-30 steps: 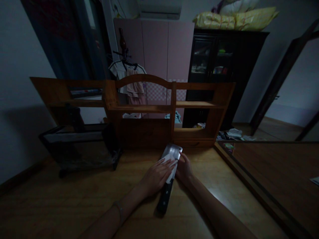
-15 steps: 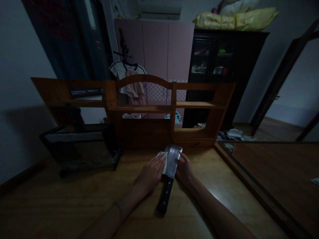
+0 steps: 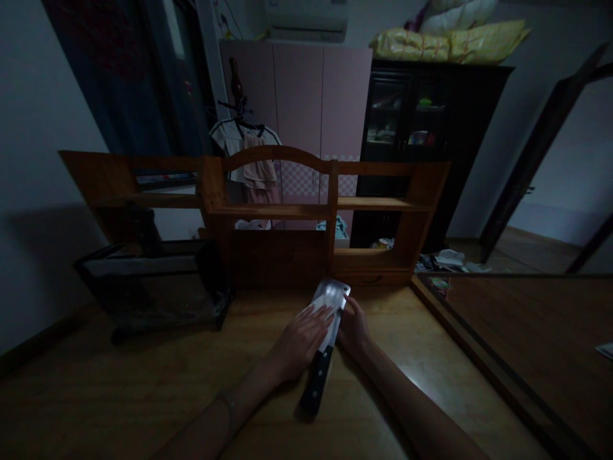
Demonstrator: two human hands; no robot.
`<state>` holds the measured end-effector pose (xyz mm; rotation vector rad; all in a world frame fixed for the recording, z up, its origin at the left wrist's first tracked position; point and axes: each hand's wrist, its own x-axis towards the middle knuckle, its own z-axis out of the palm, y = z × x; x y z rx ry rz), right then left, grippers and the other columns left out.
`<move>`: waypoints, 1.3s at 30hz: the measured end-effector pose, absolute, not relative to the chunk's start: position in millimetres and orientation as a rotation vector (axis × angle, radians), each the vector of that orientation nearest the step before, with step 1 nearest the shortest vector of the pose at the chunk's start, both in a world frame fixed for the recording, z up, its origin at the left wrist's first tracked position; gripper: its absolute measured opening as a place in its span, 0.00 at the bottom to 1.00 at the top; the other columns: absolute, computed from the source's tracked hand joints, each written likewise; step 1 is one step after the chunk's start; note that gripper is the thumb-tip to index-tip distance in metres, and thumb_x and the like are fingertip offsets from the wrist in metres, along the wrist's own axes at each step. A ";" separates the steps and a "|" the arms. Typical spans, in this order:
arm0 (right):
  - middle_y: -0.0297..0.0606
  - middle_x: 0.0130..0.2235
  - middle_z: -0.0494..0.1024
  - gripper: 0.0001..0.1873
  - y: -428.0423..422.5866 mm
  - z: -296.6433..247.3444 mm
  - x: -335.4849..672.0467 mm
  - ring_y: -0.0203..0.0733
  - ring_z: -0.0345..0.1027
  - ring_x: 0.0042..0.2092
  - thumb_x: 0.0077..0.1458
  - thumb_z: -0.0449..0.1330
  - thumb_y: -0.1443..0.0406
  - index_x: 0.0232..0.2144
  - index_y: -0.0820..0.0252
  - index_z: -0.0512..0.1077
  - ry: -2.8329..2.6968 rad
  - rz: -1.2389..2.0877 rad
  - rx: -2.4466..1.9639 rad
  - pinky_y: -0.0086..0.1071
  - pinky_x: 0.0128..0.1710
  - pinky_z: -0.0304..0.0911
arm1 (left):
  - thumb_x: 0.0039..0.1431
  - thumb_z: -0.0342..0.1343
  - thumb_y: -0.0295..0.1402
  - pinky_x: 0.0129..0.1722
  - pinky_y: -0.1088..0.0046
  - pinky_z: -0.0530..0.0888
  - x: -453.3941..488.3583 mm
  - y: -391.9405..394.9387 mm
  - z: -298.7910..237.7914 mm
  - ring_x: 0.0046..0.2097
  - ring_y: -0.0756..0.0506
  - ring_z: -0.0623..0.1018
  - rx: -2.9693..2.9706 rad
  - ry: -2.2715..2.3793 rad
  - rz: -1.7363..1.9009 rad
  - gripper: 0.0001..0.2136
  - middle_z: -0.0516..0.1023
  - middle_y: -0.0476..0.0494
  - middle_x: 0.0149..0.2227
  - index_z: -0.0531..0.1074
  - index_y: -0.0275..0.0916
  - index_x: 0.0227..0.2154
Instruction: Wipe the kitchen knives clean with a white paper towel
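A cleaver (image 3: 339, 289) with a broad metal blade and a black riveted handle lies at a slant above the wooden tabletop, its handle toward me. My left hand (image 3: 306, 333) presses a white tissue (image 3: 313, 305) against the blade's face with its fingers extended. The hand and tissue cover the middle and left part of the blade. On the blade's right side, my right hand (image 3: 353, 326) grips the far edge between thumb and fingers. Its other fingers are partly hidden beneath the blade.
A dark-framed glass tank (image 3: 153, 281) stands at the left of the tabletop (image 3: 258, 421). Behind the cleaver rises a wooden shelf unit (image 3: 275, 211). Along the right runs a raised wooden edge (image 3: 460, 338), with a brown surface (image 3: 536, 326) beyond it.
My left hand has slid with the tissue from the blade's left edge rightward onto its face. My right hand and the cleaver stay nearly in place.
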<state>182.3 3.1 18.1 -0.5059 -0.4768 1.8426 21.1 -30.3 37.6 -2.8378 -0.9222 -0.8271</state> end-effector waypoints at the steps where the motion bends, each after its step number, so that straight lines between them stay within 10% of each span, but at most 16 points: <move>1: 0.43 0.29 0.78 0.15 2.9 18.3 182.3 0.47 0.73 0.34 0.52 0.54 0.57 0.30 0.63 0.73 -0.479 1.842 -0.512 0.38 0.37 0.67 | 0.66 0.35 0.29 0.61 0.60 0.56 21.6 -30.3 37.0 0.63 0.47 0.54 -2.849 -0.917 -0.804 0.21 0.56 0.49 0.62 0.53 0.44 0.60; 39: 0.43 0.31 0.79 0.16 5.7 13.1 183.2 0.46 0.73 0.34 0.52 0.54 0.56 0.31 0.64 0.73 -0.478 1.841 -0.504 0.38 0.38 0.67 | 0.66 0.35 0.29 0.61 0.62 0.58 12.8 -21.6 33.6 0.63 0.47 0.54 -2.800 -1.031 -1.012 0.20 0.56 0.48 0.62 0.55 0.42 0.59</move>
